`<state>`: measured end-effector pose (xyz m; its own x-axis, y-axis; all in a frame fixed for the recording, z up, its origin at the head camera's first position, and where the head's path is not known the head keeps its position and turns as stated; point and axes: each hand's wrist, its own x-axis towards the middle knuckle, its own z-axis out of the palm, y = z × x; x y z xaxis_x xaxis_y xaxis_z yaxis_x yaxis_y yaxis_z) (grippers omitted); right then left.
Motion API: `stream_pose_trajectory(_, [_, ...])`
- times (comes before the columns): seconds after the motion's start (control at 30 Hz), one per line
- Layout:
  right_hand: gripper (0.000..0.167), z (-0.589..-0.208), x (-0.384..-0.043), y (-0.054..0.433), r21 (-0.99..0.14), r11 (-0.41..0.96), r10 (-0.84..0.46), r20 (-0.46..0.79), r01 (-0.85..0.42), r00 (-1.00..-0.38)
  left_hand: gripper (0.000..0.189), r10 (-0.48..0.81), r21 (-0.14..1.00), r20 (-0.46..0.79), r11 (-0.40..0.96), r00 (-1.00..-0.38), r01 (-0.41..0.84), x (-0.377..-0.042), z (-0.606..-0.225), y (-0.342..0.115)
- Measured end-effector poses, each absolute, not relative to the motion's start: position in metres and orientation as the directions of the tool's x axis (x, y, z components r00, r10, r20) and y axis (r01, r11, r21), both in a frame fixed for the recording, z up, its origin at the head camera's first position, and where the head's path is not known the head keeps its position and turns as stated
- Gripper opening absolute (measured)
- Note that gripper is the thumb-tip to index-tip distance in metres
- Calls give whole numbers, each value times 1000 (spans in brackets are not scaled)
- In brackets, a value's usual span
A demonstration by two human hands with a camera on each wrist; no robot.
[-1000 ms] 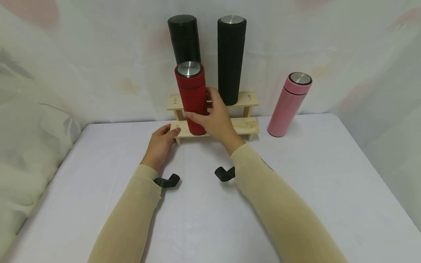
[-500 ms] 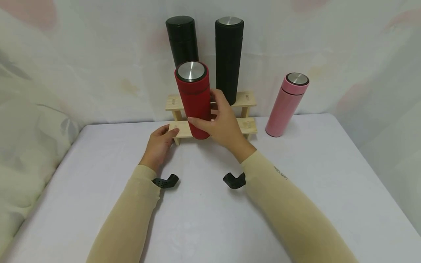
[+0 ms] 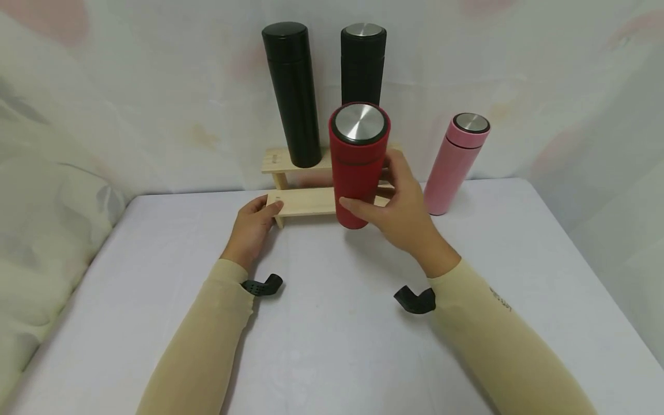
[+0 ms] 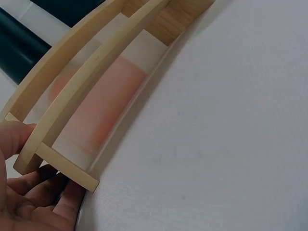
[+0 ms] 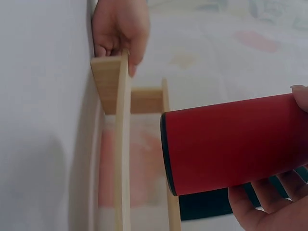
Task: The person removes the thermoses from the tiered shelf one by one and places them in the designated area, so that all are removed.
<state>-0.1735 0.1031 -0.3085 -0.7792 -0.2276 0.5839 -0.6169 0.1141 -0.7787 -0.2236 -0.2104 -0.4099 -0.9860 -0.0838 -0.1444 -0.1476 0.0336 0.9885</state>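
My right hand (image 3: 412, 216) grips a red thermos flask (image 3: 358, 178) with a silver-topped lid, thumb on one side and fingers round the other. The flask is held up in front of a two-step wooden stand (image 3: 303, 202); in the right wrist view the base of the red flask (image 5: 231, 147) is apart from the lower step. At the stand's left end my left hand (image 3: 250, 227) holds the lower step, thumb on top. The left wrist view has its other fingers (image 4: 43, 190) under the wooden stand (image 4: 72, 106).
On the upper step stand a glossy black flask (image 3: 293, 98) at left and a matte black flask (image 3: 362, 69) at right, partly hidden by the red one. A pink flask (image 3: 456, 164) stands on the white table (image 3: 311, 346), right of the stand. A pale curtain hangs behind.
My right hand has carried the red flask from the left part of the lower step to the right and towards me, uncovering the left black flask. My left hand stays on the stand.
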Motion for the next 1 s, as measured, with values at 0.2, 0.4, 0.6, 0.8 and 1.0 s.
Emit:
stream_pose_trajectory(0.2, [70, -309, -169, 131, -798, 112, -163, 573, -592, -803, 61, -83, 992, -128, 14, -988, -129, -225, -411, -210])
stream_pose_trajectory(0.4, [72, -299, -166, 157, -800, 79, -87, 588, -594, -804, 60, -71, 993, -120, -7, -990, -120, -225, -411, -208])
stream_pose_trajectory(0.6, [73, -286, -168, 184, -793, 12, 31, 609, -608, -793, 62, -72, 992, -124, -2, -990, -124, -224, -409, -209])
stream_pose_trajectory(0.8, [75, -275, -168, 208, -813, -55, 168, 565, -580, -808, 65, -70, 992, -130, 2, -989, -130, -224, -408, -209])
stream_pose_trajectory(1.0, [76, -263, -163, 227, -797, -103, 269, 554, -596, -788, 65, -75, 990, -133, 27, -988, -135, -222, -407, -208])
